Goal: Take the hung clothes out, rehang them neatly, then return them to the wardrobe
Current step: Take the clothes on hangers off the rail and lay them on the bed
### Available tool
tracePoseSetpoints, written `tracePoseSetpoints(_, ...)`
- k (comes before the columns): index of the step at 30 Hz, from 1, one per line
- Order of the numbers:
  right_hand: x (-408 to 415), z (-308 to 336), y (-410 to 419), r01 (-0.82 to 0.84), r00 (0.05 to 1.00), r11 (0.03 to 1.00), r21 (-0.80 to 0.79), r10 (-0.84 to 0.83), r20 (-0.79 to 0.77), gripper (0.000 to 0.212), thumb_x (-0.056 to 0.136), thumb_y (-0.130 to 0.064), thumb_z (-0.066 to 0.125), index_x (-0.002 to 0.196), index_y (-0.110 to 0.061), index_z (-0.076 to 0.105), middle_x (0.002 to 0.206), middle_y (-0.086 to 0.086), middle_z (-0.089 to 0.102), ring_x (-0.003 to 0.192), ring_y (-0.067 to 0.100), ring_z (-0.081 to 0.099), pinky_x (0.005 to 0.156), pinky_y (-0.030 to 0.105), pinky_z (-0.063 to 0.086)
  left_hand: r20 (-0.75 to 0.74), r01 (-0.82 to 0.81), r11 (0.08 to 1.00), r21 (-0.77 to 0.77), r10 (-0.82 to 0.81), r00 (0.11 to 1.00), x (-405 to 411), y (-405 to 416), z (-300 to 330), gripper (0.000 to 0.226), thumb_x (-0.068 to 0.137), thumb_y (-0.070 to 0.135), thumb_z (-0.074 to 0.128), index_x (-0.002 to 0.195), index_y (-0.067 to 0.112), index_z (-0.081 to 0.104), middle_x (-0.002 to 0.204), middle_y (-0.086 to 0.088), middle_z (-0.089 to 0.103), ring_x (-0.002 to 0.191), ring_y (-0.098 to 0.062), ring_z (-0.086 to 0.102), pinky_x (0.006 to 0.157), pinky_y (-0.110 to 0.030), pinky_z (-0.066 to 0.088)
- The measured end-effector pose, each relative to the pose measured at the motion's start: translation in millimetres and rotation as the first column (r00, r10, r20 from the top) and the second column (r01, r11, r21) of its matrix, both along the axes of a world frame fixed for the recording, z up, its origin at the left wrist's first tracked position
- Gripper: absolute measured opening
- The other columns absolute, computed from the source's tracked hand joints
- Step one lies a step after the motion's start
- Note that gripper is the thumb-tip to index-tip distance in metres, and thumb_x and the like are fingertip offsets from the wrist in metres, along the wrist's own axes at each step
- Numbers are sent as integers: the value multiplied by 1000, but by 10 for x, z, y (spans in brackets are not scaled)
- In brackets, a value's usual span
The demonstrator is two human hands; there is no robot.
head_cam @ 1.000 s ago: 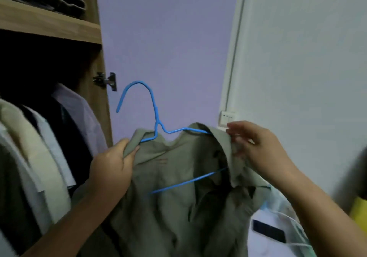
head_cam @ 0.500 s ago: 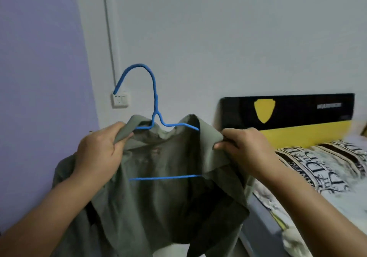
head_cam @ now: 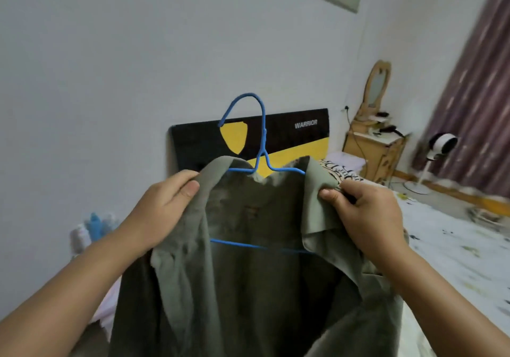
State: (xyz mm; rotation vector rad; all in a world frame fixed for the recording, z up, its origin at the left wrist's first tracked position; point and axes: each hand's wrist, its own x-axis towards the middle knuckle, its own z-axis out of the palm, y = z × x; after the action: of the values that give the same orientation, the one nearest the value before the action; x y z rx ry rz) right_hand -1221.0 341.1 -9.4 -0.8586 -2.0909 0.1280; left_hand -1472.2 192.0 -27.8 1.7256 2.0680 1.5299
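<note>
The olive-green shirt [head_cam: 256, 260] is hanging on the blue wire hanger [head_cam: 260, 147] in the middle of the view, held up in the air in front of the person and well away from any wardrobe (none is showing here). Both hands are gripping it by the shoulders, most likely so the garment is staying spread and the hanger is not slipping out while it is being carried toward the bed [head_cam: 455, 246] at about 3 o'clock, where it could be laid flat for rehanging.

The left hand [head_cam: 162, 205], at roughly 9 o'clock from the shirt's collar, is pinching the left shoulder and collar edge, thumb on the near face and fingers curled behind the cloth. The right hand [head_cam: 369, 216], at roughly 3 o'clock, is clutching the right shoulder fabric in a tighter fist, thumb pressing the cloth against the curled fingers. Both forearms are reaching up and inward from the lower corners, wrists raised.

The hanger's hook is rising to 12 o'clock, standing free against the black and yellow headboard [head_cam: 289, 141] behind it. The front of the shirt is hanging open and rumpled, so in my judgement the neat rehanging is not yet done.
</note>
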Motion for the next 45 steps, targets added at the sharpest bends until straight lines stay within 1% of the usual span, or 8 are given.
tracePoseSetpoints(4,713,-84,367,126,992,991,-34,-126,21,46,81,-39,63,47,-22,36,48,-4,40,52,16,40,47,30,24,-99,34,996,-89,-42,994,499,735,-146,12,90,19,57,91,30,63,82,8,65,80,-4,58,71,-24,43)
tracePoseSetpoints(6,1040,-128,513,196,980,979,-51,-194,34,46,81,-40,63,47,-22,37,48,-6,41,52,14,40,46,29,23,-112,49,994,-100,-60,992,793,1053,-205,5,88,20,59,88,23,64,77,3,64,77,-10,58,68,-28,43)
tracePoseSetpoints(11,1702,-236,775,356,934,928,-112,-351,68,44,80,-42,63,49,-19,43,48,-4,43,55,20,44,51,33,30,-132,126,987,-100,-139,982,1346,1765,-299,4,86,22,62,83,25,64,70,15,58,71,0,52,59,-20,37)
tracePoseSetpoints(16,2091,-384,988,485,873,853,-191,-484,56,40,81,-43,63,55,-14,52,53,3,51,59,23,49,55,36,38,-171,221,967,-128,-241,955,1694,2414,-362,3,84,21,64,84,19,67,75,4,64,74,-16,56,64,-31,39)
tracePoseSetpoints(24,2202,-623,1501,643,753,706,-296,-653,78,48,80,-41,65,47,-16,41,47,-2,42,53,14,43,52,34,31,-167,402,898,-181,-431,887,1810,3514,-611,5,84,24,65,83,20,64,72,9,61,70,-2,53,59,-16,36)
tracePoseSetpoints(31,2116,-915,2064,723,662,587,-364,-739,123,46,81,-40,67,50,-15,42,47,-2,42,52,13,41,51,32,28,-157,453,859,-237,-494,855,1850,4402,-837,13,85,25,64,80,13,61,71,-1,61,71,-22,54,61,-32,37)
tracePoseSetpoints(37,2172,-1254,2528,755,617,485,-442,-753,228,28,86,-40,61,70,-18,58,67,-3,58,68,15,52,58,32,38,-91,470,839,-276,-509,856,2017,4940,-1196,18,86,21,62,71,16,52,60,9,49,66,-20,48,58,-31,28)
tracePoseSetpoints(45,2435,-1790,3355,765,599,431,-479,-749,284,18,92,-33,55,79,-20,52,81,-2,57,88,24,56,70,33,37,-30,421,850,-316,-452,891,2407,5716,-1725,17,86,20,61,73,16,52,65,4,53,69,-19,50,55,-29,25)
